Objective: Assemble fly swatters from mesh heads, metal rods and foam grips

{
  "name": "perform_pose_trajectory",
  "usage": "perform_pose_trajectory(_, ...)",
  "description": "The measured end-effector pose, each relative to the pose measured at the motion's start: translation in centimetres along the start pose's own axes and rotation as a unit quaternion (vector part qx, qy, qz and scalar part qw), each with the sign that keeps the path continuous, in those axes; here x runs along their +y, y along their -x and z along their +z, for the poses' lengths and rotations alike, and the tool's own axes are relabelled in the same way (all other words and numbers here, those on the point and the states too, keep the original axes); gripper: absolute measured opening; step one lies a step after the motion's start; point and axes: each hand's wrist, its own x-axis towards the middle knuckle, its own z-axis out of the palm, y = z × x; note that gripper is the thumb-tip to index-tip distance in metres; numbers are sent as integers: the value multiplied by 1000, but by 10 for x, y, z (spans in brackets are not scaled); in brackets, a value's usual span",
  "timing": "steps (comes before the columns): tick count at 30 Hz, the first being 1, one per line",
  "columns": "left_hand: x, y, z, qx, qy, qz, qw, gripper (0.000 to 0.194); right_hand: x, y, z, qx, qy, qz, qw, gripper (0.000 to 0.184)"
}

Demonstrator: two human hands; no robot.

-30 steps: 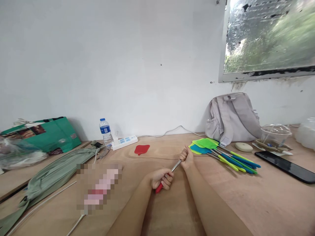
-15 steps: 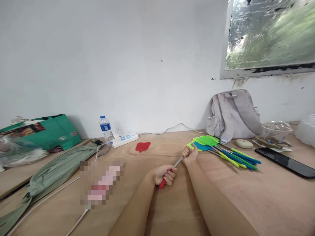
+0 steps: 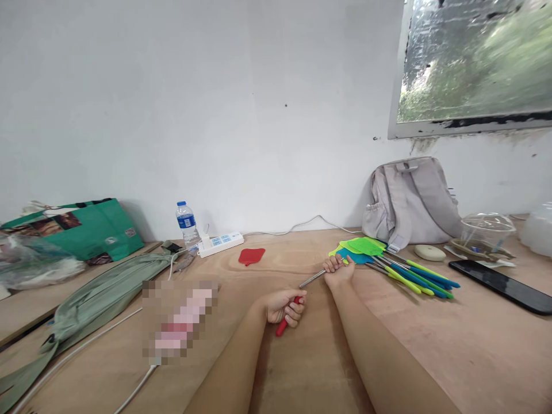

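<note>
My left hand (image 3: 285, 307) is closed around a red handle (image 3: 282, 327), whose lower end sticks out below the fist. A thin silver metal rod (image 3: 313, 279) slants up and right from near that fist into my right hand (image 3: 338, 270), which is wrapped around it. The rod's lower end shows just above the handle's red top, and the two look apart. A flat red swatter head (image 3: 252, 256) lies on the table beyond my hands. Beside my right hand rests a pile of fly swatters, with green and blue heads (image 3: 364, 246) and coloured handles (image 3: 425, 280).
On the wooden table (image 3: 310, 368), a grey backpack (image 3: 414, 201), black phone (image 3: 502, 286), white case (image 3: 430, 252) and plastic bowl (image 3: 487, 230) stand right. Left are a water bottle (image 3: 186, 223), power strip (image 3: 221, 244), green bag (image 3: 103, 230), grey-green cloth strap (image 3: 103, 293) and a blurred-out object.
My right hand has moved slightly right with the rod, and my left hand slightly left and down with the handle. The gap between my hands has widened.
</note>
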Motion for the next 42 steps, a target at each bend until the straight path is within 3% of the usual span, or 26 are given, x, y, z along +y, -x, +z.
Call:
perform_pose_trajectory(4,2,1,-2,66,-30,82,994,19,0,0,0,12,-4,-22,1000,26)
perform_pose_trajectory(7,5,3,-3,181,-144,147,962,29,-1,-3,-3,35,-6,-36,999,24)
perform_pose_trajectory(10,6,3,-3,306,-279,182,892,37,-4,-7,-9,63,-7,-56,996,25)
perform_pose_trajectory(12,4,3,-4,350,-343,209,846,35,-7,-10,-12,77,-8,-71,995,25)
perform_pose_trajectory(16,-1,4,-12,374,-570,221,697,36,-10,-12,-17,85,-11,-92,992,25)
perform_pose_trajectory(18,-2,4,-15,370,-626,201,656,40,-10,-12,-17,81,-11,-96,992,24)
perform_pose_trajectory(23,1,12,-17,371,-648,200,635,47,-6,-9,-13,56,-5,-78,995,20)
perform_pose_trajectory(30,4,25,-23,357,-645,231,635,56,5,-12,-5,32,48,-26,998,9)
perform_pose_trajectory(33,5,27,-27,352,-644,245,634,64,13,-13,-3,33,100,1,994,14)
perform_pose_trajectory(38,7,33,-25,350,-621,232,662,64,23,-1,1,24,207,61,976,22)
perform_pose_trajectory(42,9,37,-22,359,-618,231,660,60,26,10,7,-3,295,95,951,28)
